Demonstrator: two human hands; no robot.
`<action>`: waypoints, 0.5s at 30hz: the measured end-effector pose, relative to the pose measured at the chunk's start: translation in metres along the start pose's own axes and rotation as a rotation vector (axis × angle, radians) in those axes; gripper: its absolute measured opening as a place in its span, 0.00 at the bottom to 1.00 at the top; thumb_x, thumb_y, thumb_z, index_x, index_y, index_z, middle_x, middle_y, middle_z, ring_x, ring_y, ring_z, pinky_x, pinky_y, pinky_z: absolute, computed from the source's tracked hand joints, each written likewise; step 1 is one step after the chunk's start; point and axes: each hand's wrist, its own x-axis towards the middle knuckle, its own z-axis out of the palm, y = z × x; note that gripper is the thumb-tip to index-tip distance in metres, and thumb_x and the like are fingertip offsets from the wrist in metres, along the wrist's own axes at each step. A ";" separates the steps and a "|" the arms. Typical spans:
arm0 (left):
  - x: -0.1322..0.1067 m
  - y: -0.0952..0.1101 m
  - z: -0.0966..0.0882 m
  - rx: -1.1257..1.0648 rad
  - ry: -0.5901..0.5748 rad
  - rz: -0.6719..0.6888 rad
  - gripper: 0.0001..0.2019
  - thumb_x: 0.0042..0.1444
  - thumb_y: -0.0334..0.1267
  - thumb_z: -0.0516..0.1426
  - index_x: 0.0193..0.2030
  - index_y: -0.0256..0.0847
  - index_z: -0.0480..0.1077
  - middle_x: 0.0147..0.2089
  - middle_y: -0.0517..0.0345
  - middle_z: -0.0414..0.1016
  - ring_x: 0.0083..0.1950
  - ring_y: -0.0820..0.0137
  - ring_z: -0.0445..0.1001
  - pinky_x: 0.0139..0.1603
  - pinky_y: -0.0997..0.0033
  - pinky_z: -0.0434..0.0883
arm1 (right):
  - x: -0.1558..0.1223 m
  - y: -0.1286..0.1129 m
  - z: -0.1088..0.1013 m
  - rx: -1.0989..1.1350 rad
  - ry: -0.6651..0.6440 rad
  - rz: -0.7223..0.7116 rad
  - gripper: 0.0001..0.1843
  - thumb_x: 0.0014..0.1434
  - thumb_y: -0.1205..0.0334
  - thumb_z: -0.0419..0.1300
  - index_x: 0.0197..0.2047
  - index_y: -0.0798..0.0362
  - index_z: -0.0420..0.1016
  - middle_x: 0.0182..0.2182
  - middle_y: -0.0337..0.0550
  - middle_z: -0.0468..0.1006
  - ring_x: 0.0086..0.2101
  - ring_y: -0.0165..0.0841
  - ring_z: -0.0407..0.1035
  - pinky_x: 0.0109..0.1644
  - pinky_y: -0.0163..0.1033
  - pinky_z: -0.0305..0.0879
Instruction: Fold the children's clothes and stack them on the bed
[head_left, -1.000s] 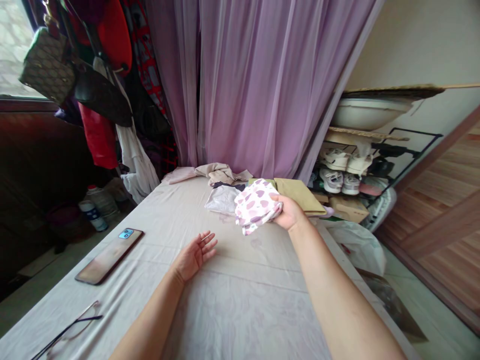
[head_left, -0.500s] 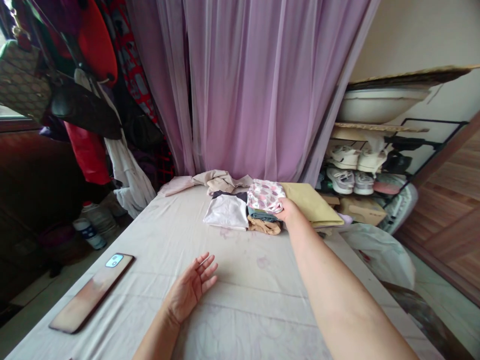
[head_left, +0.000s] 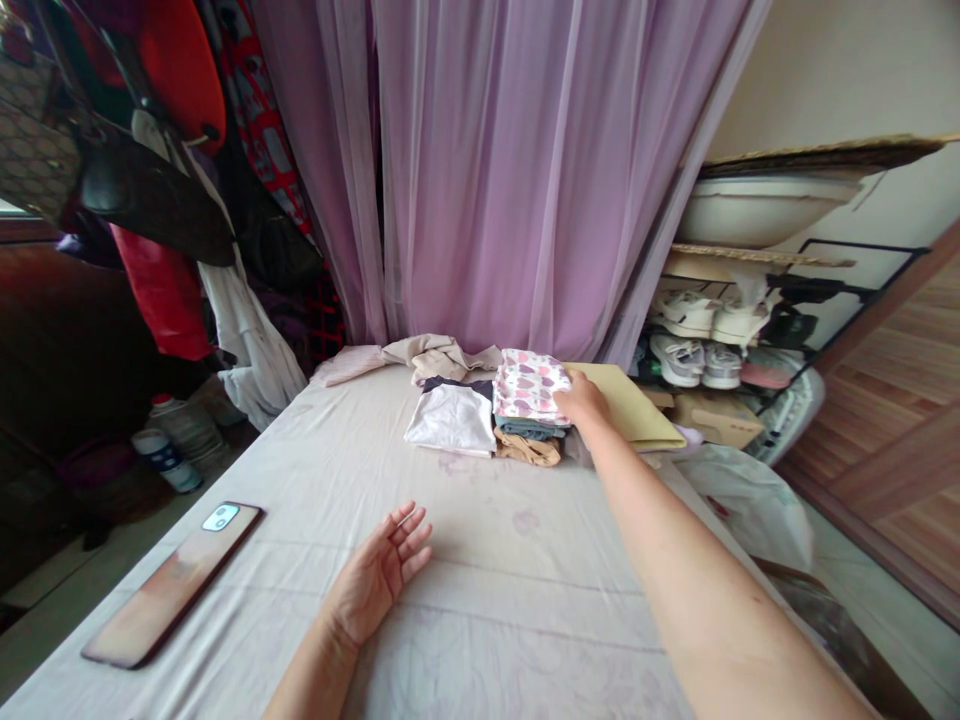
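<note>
My right hand (head_left: 580, 398) reaches to the far end of the bed and rests on the right edge of a folded white cloth with pink and purple spots (head_left: 527, 385). That cloth lies on top of a small stack of folded clothes (head_left: 526, 440). The fingers curl over the cloth's edge; whether they grip it is unclear. My left hand (head_left: 382, 571) lies palm up on the pale sheet (head_left: 480, 620), fingers spread, holding nothing. A folded white garment (head_left: 448, 418) sits just left of the stack, and a folded yellow cloth (head_left: 630, 405) lies to its right.
A phone (head_left: 169, 587) lies on the sheet at the left. Crumpled beige clothes (head_left: 435, 355) sit at the far end below a purple curtain (head_left: 525, 170). Bags and clothes (head_left: 150, 190) hang at the left. A shoe rack (head_left: 712, 345) stands on the right.
My right hand carried the spotted cloth from mid-air forward and set it on the stack. The left hand stayed in place. The view shifted, dropping the glasses out of sight.
</note>
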 end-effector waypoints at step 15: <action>0.002 0.002 0.001 -0.011 -0.011 0.001 0.13 0.65 0.35 0.53 0.54 0.41 0.72 0.54 0.52 0.77 0.49 0.67 0.78 0.50 0.63 0.76 | -0.107 -0.026 0.056 -0.394 0.008 -0.573 0.22 0.65 0.59 0.50 0.60 0.50 0.70 0.63 0.53 0.65 0.63 0.46 0.53 0.67 0.60 0.38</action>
